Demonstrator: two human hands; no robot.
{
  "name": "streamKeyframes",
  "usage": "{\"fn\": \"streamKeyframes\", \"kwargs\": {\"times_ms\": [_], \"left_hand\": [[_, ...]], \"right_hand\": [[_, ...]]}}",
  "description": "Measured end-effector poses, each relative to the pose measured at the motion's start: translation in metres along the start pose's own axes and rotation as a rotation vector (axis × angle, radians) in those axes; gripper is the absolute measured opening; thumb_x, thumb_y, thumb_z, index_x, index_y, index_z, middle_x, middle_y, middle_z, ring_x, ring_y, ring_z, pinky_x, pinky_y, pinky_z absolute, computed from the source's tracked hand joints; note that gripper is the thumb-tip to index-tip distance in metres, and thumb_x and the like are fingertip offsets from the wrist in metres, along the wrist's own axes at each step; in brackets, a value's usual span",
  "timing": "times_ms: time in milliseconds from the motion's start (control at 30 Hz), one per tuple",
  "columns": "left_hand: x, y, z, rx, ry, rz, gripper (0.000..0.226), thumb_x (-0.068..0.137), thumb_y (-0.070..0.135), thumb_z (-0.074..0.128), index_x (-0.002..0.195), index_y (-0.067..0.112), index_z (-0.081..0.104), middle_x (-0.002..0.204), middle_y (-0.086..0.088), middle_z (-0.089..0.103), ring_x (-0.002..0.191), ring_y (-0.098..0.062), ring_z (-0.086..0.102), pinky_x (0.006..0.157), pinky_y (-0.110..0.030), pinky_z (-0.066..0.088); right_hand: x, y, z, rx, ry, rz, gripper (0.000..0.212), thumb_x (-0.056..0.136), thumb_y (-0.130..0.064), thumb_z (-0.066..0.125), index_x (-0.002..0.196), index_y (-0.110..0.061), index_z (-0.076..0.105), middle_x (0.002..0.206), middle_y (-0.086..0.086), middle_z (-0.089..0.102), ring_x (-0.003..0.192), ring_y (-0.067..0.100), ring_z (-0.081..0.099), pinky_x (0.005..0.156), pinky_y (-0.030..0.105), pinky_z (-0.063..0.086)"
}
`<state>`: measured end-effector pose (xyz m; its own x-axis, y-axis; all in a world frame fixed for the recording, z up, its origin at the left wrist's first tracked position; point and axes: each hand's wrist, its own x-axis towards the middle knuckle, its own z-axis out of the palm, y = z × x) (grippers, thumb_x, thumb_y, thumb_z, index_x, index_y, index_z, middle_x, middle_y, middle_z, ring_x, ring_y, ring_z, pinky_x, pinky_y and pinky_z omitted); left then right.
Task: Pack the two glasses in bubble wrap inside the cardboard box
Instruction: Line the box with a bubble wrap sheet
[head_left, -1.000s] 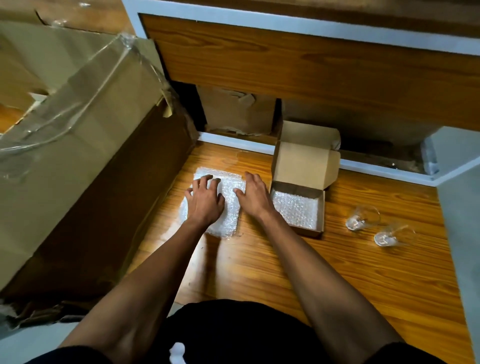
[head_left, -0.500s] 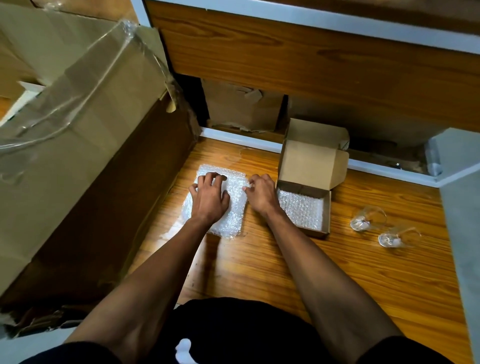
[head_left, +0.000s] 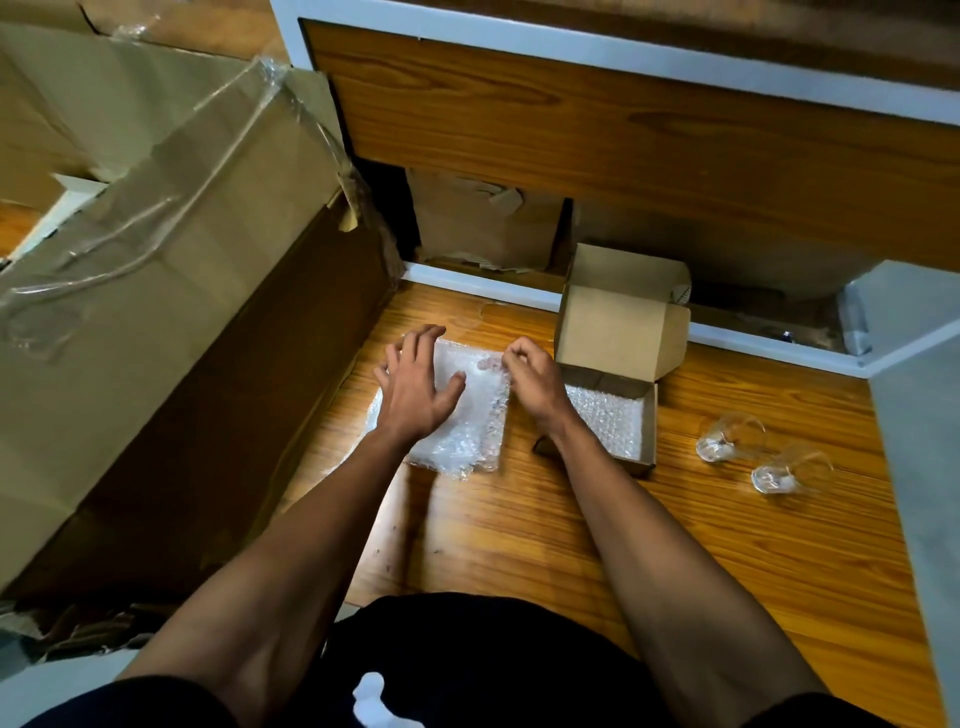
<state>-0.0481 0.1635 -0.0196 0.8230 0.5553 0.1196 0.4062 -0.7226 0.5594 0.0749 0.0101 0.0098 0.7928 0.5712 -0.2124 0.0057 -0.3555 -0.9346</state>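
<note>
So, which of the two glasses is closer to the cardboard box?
The farther glass, lying nearer the cardboard box; the other glass lies farther right, closer to the person.

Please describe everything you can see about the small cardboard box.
The small cardboard box is plain brown and shallow, standing open on the wooden floor with its lid flap raised behind it. A bubble wrap lining covers its bottom. The right hand is just left of it; whether the wrist touches its left wall is unclear.

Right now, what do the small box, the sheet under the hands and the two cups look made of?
Small box: plain brown cardboard, matte, with folded flaps. Sheet: clear plastic bubble wrap, glossy, dotted with bubbles. Two cups: transparent and shiny, probably glass, possibly clear plastic.
</note>
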Motion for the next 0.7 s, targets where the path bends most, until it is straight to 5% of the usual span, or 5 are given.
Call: {"fn": "streamKeyframes", "kwargs": {"times_ms": [267,400,467,600,700], "left_hand": [[0.009,0.014,-0.003,-0.644,-0.092,-0.250,0.031,0.091,0.041,0.074,0.106,0.015,0.067,0.090,0.003,0.062,0.087,-0.014,0.057,0.086,-0.038,0.045],[0.011,0.035,-0.005,-0.954,-0.198,-0.359,0.015,0.100,0.018,0.073,0.100,0.006,0.064,0.088,-0.004,0.064,0.073,-0.012,0.067,0.082,-0.036,0.055],[0.012,0.049,-0.004,-0.988,-0.220,-0.374,0.013,0.101,0.018,0.072,0.101,0.010,0.062,0.089,-0.005,0.062,0.067,-0.012,0.066,0.071,-0.033,0.055],[0.013,0.069,0.002,-1.017,-0.194,-0.359,0.016,0.100,0.024,0.074,0.102,0.012,0.063,0.096,-0.010,0.059,0.075,-0.017,0.061,0.069,-0.036,0.055],[0.009,0.085,0.008,-1.071,-0.264,-0.347,0.020,0.098,0.023,0.076,0.109,0.014,0.062,0.104,-0.010,0.063,0.088,-0.017,0.066,0.071,-0.032,0.053]], "right_hand": [[-0.019,-0.016,-0.032,0.456,-0.002,0.132,0.033,0.108,-0.013,0.037,0.077,-0.022,0.043,0.081,-0.001,0.038,0.075,0.011,0.036,0.073,0.030,0.034],[-0.031,-0.011,-0.057,0.607,-0.023,0.182,0.018,0.109,-0.023,0.050,0.107,-0.007,0.060,0.103,0.010,0.065,0.096,0.023,0.063,0.095,0.044,0.052],[-0.040,-0.010,-0.071,0.573,-0.071,0.223,0.050,0.097,-0.035,0.068,0.133,-0.003,0.056,0.127,0.012,0.068,0.116,0.026,0.066,0.106,0.049,0.050],[-0.051,0.007,-0.092,0.410,-0.139,0.232,0.034,0.090,-0.027,0.078,0.119,-0.022,0.063,0.120,-0.002,0.071,0.117,0.015,0.065,0.092,0.022,0.053],[-0.057,0.021,-0.104,0.454,-0.080,0.209,0.083,0.073,-0.041,0.091,0.140,-0.007,0.057,0.136,0.007,0.068,0.133,0.023,0.059,0.119,0.046,0.040]]}}
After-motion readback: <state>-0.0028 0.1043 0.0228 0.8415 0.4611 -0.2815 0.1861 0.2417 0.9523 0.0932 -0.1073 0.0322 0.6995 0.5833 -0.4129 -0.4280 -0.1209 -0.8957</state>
